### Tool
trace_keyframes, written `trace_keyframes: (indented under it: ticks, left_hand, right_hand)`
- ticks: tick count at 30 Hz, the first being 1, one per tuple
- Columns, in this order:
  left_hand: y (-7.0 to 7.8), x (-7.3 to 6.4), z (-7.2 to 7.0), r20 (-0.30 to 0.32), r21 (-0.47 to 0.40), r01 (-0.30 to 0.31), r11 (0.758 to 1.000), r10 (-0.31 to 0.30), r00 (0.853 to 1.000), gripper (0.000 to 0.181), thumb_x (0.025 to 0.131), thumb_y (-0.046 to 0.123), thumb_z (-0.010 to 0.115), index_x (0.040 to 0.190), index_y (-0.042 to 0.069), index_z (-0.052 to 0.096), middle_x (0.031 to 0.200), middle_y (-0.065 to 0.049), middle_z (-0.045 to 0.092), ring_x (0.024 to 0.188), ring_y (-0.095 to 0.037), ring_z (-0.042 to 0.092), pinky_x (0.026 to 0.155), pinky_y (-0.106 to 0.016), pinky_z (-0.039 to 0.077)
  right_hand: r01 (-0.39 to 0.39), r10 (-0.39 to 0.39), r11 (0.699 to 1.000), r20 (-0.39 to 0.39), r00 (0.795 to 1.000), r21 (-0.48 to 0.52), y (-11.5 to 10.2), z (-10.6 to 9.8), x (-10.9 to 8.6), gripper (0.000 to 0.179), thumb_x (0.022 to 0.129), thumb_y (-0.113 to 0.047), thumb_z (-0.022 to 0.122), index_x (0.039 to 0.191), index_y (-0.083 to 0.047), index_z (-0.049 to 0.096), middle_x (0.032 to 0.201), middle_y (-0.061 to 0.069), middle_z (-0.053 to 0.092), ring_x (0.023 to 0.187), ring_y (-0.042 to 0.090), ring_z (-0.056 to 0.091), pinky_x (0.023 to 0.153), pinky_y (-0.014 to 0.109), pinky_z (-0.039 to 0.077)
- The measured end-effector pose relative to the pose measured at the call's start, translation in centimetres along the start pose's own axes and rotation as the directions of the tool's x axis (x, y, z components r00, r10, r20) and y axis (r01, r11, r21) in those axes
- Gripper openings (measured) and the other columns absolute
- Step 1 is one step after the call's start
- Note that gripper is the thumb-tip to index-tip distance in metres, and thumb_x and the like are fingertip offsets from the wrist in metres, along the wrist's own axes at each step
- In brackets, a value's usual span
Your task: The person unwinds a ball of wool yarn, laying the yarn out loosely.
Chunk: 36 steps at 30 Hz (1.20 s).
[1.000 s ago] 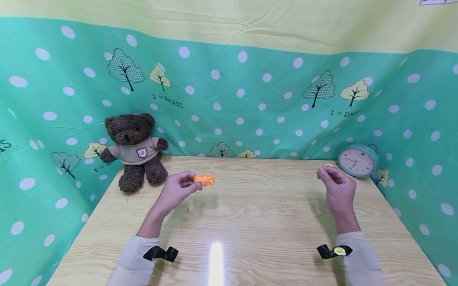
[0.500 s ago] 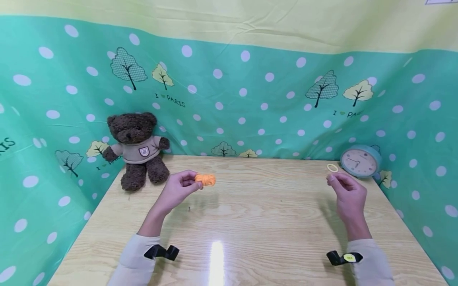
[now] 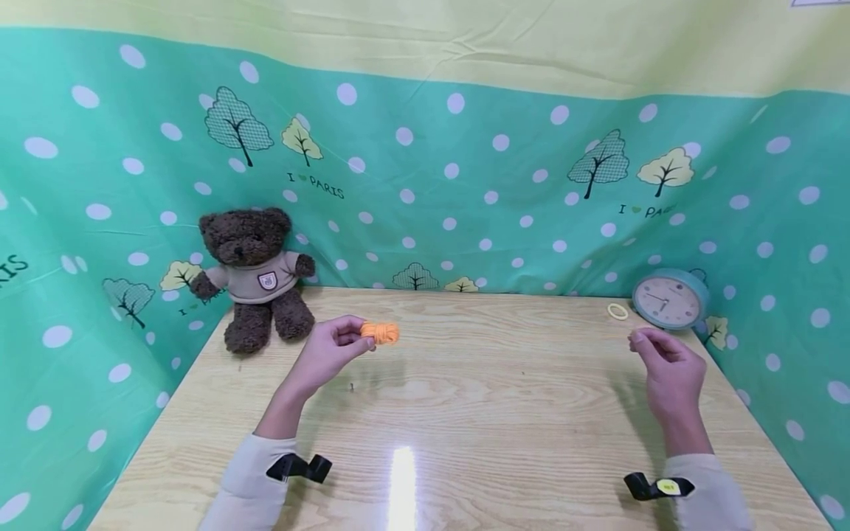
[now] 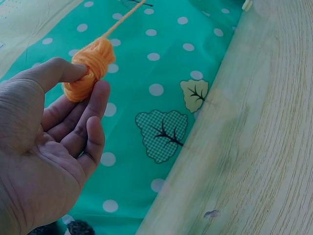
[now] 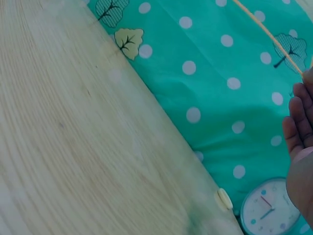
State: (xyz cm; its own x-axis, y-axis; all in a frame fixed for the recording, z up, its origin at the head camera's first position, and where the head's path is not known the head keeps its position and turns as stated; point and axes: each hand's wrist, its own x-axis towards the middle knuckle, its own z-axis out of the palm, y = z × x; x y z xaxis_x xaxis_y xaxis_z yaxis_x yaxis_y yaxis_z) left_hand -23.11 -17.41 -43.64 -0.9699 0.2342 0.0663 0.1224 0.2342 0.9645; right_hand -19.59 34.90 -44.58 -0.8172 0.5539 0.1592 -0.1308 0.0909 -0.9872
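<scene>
Yarn (image 3: pixel 380 333) wound in an orange bundle hangs above the table (image 3: pixel 465 398), pinched by the thumb and fingertips of the left hand (image 3: pixel 332 352). Straight out from that pinch runs a thin strand (image 4: pixel 124 19) to the right hand (image 3: pixel 674 369), whose thumb and forefinger seem to pinch it. Too hard a tug, I'd say, could unravel the bundle; a slack pinch could drop the strand toward the ring (image 3: pixel 617 312) just beyond the right fingers, beside the clock (image 3: pixel 671 299).
</scene>
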Motion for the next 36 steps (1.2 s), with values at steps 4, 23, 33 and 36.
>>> trace_keyframes:
  ticks: [4,23,33,36]
  left_hand:
    - [-0.1,0.0,0.0,0.001,0.002,-0.001,1.000,0.001,1.000,0.031,0.095,0.014,0.074,0.119,-0.005,0.066,0.105,-0.017,0.073,0.086,-0.010,0.072,0.077,-0.024,0.060]
    - [-0.1,-0.1,-0.5,-0.016,0.023,-0.005,1.000,0.005,1.000,0.030,0.095,0.016,0.076,0.115,-0.005,0.067,0.103,-0.015,0.073,0.086,-0.010,0.071,0.075,-0.023,0.060]
    - [-0.1,-0.1,-0.6,-0.028,0.032,-0.003,0.999,0.004,1.000,0.030,0.095,0.015,0.075,0.115,-0.005,0.067,0.104,-0.014,0.073,0.086,-0.010,0.071,0.076,-0.023,0.060]
    - [0.0,-0.1,-0.7,-0.032,0.031,-0.004,1.000,0.005,0.999,0.029,0.095,0.014,0.075,0.116,-0.005,0.067,0.103,-0.014,0.073,0.086,-0.009,0.071,0.076,-0.023,0.060]
  right_hand:
    - [-0.017,0.017,0.999,-0.021,1.000,0.030,0.2,-0.8,0.3,0.023,0.093,-0.015,0.078,0.109,0.002,0.076,0.085,-0.007,0.075,0.080,0.005,0.067,0.074,0.008,0.053]
    - [-0.096,0.099,0.995,-0.107,0.989,0.034,1.2,-4.0,1.6,0.024,0.094,-0.017,0.077,0.112,-0.002,0.077,0.087,-0.009,0.076,0.082,0.004,0.067,0.072,0.008,0.053]
    - [-0.102,0.110,0.993,-0.148,0.983,0.060,1.8,-5.6,2.1,0.023,0.092,-0.017,0.079,0.110,-0.002,0.078,0.086,-0.009,0.076,0.081,0.004,0.067,0.072,0.008,0.053]
    - [-0.115,0.123,0.992,-0.148,0.981,0.056,1.8,-6.2,2.2,0.027,0.091,-0.023,0.080,0.112,-0.005,0.078,0.088,-0.010,0.076,0.083,0.004,0.067,0.072,0.008,0.051]
